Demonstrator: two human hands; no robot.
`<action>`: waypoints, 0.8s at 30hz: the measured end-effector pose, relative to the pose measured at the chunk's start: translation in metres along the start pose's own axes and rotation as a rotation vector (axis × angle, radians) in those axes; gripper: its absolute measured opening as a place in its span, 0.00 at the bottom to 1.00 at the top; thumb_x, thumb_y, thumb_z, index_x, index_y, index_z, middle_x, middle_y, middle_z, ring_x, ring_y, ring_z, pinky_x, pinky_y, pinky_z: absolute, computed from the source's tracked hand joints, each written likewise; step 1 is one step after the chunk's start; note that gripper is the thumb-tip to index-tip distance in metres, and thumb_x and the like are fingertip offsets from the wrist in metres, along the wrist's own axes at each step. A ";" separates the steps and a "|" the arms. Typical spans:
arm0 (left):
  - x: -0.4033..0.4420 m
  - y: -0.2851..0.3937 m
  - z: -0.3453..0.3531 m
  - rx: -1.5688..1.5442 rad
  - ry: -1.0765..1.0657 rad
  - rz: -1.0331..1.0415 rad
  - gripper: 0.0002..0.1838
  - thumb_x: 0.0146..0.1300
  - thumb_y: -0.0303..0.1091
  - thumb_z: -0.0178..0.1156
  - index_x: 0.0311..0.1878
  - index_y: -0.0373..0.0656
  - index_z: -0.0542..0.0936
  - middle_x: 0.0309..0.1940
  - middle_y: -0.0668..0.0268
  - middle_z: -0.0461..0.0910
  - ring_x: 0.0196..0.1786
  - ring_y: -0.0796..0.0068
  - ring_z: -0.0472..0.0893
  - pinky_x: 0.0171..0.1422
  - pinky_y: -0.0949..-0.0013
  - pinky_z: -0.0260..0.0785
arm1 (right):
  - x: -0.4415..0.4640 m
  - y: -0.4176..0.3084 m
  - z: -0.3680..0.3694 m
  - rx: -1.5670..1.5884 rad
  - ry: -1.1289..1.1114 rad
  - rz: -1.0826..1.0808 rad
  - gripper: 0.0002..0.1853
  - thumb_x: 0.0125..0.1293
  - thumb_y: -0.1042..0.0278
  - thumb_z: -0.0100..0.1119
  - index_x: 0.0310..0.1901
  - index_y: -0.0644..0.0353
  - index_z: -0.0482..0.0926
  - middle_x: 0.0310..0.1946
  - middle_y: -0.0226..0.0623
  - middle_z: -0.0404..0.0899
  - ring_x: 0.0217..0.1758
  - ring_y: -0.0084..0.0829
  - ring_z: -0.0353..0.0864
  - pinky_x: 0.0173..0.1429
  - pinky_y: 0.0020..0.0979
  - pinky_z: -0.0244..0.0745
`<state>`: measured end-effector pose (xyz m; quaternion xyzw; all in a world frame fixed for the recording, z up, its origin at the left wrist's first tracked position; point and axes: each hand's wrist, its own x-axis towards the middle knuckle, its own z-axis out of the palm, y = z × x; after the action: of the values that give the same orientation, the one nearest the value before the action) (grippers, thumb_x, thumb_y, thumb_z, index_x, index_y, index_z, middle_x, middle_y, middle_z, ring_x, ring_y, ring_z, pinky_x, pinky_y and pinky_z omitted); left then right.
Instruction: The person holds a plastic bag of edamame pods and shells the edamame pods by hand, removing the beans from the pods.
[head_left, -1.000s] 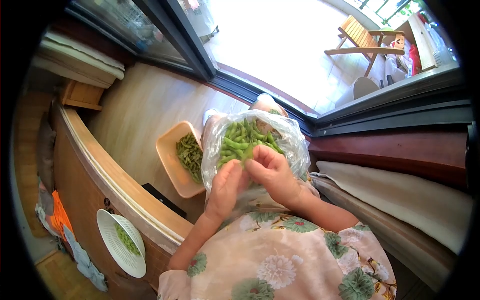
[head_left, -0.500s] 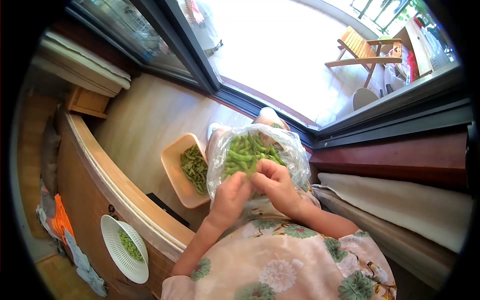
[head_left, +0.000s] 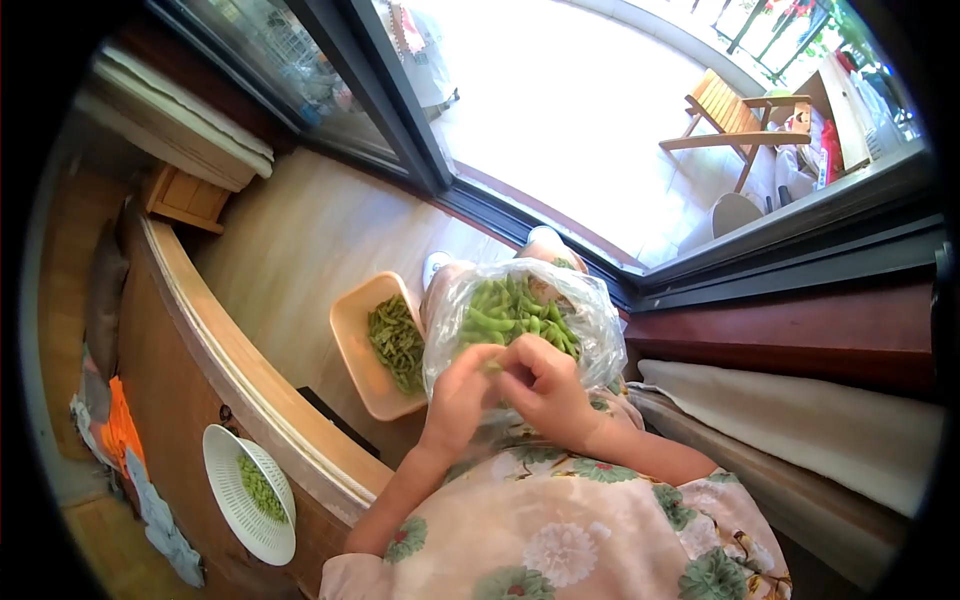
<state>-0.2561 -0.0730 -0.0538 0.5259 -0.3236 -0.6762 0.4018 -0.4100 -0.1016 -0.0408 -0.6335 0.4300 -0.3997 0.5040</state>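
Observation:
A clear plastic bag [head_left: 600,340] lies open on my lap, with green pods [head_left: 510,310] inside it. Over its near edge my left hand [head_left: 463,400] and my right hand [head_left: 550,392] meet, fingertips pinched together. A small green piece, seemingly a pod, shows between them, mostly covered by the fingers. On the floor to the left is a peach-coloured basin [head_left: 355,345] holding darker green pods or shells [head_left: 397,342]. A white strainer [head_left: 228,490] with shelled green beans [head_left: 262,488] rests on the brown seat at the lower left.
A curved wooden bench [head_left: 190,350] runs along my left. Ahead is a dark sliding-door frame [head_left: 400,100]. Beyond it stands a wooden chair [head_left: 728,108]. Cream cushions [head_left: 780,420] lie at the right. Orange cloth [head_left: 122,425] is at the far left.
The view has shifted, so the bag and basin appear lower and further right. My hands stay together over the bag's near edge, their fingers slightly changed in pose.

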 end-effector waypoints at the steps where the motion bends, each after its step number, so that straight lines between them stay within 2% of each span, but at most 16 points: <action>1: 0.000 0.000 -0.001 -0.053 -0.009 -0.027 0.17 0.67 0.30 0.45 0.54 0.34 0.75 0.39 0.71 0.76 0.38 0.86 0.72 0.41 0.80 0.65 | -0.001 0.001 0.000 -0.011 -0.013 -0.021 0.04 0.57 0.82 0.57 0.34 0.67 0.73 0.29 0.39 0.73 0.29 0.28 0.80 0.33 0.27 0.76; 8: 0.001 0.003 0.002 -0.036 -0.010 0.007 0.21 0.66 0.28 0.43 0.60 0.32 0.74 0.40 0.70 0.76 0.37 0.85 0.71 0.40 0.81 0.63 | 0.000 -0.005 0.000 0.174 -0.029 0.102 0.03 0.60 0.84 0.55 0.35 0.69 0.72 0.32 0.38 0.75 0.30 0.25 0.82 0.33 0.26 0.78; 9: 0.002 0.003 0.002 -0.019 -0.015 -0.005 0.23 0.65 0.26 0.42 0.62 0.34 0.74 0.36 0.72 0.75 0.34 0.85 0.69 0.38 0.81 0.62 | 0.001 -0.008 0.000 0.352 -0.022 0.188 0.02 0.62 0.84 0.53 0.35 0.69 0.72 0.34 0.38 0.77 0.31 0.24 0.82 0.33 0.26 0.77; 13: -0.001 0.009 0.000 -0.093 -0.035 -0.084 0.25 0.63 0.27 0.42 0.64 0.40 0.74 0.29 0.73 0.71 0.30 0.83 0.67 0.35 0.81 0.59 | 0.004 0.003 -0.008 0.452 0.015 0.212 0.00 0.65 0.82 0.52 0.36 0.69 0.72 0.32 0.36 0.78 0.31 0.23 0.80 0.35 0.24 0.76; 16: 0.000 0.008 0.000 -0.169 -0.025 -0.092 0.24 0.64 0.27 0.43 0.62 0.40 0.75 0.28 0.74 0.72 0.30 0.84 0.68 0.34 0.80 0.60 | 0.002 -0.005 -0.009 0.379 0.032 0.240 0.01 0.65 0.80 0.53 0.36 0.68 0.73 0.30 0.32 0.76 0.33 0.19 0.77 0.37 0.22 0.73; 19: -0.001 0.009 -0.004 -0.238 0.028 -0.098 0.19 0.66 0.31 0.44 0.55 0.40 0.79 0.27 0.74 0.72 0.29 0.84 0.68 0.34 0.80 0.60 | 0.001 0.008 -0.007 0.405 0.086 0.211 0.01 0.64 0.79 0.54 0.37 0.66 0.74 0.29 0.29 0.74 0.34 0.15 0.73 0.37 0.20 0.70; 23: -0.005 0.007 -0.011 -0.194 0.034 -0.064 0.11 0.72 0.34 0.46 0.42 0.39 0.76 0.30 0.70 0.74 0.30 0.82 0.71 0.35 0.79 0.63 | 0.000 0.007 -0.007 0.425 0.018 0.277 0.01 0.64 0.79 0.55 0.37 0.64 0.74 0.29 0.25 0.73 0.33 0.13 0.70 0.36 0.18 0.65; 24: -0.006 0.005 -0.012 -0.174 0.035 -0.057 0.10 0.72 0.34 0.47 0.42 0.39 0.76 0.30 0.70 0.74 0.30 0.82 0.71 0.36 0.79 0.63 | 0.000 0.002 -0.007 0.445 0.002 0.294 0.01 0.64 0.79 0.55 0.37 0.64 0.74 0.29 0.24 0.73 0.33 0.13 0.70 0.35 0.18 0.65</action>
<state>-0.2427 -0.0699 -0.0493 0.5099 -0.2413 -0.7035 0.4322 -0.4165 -0.1041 -0.0414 -0.4376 0.4194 -0.4076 0.6830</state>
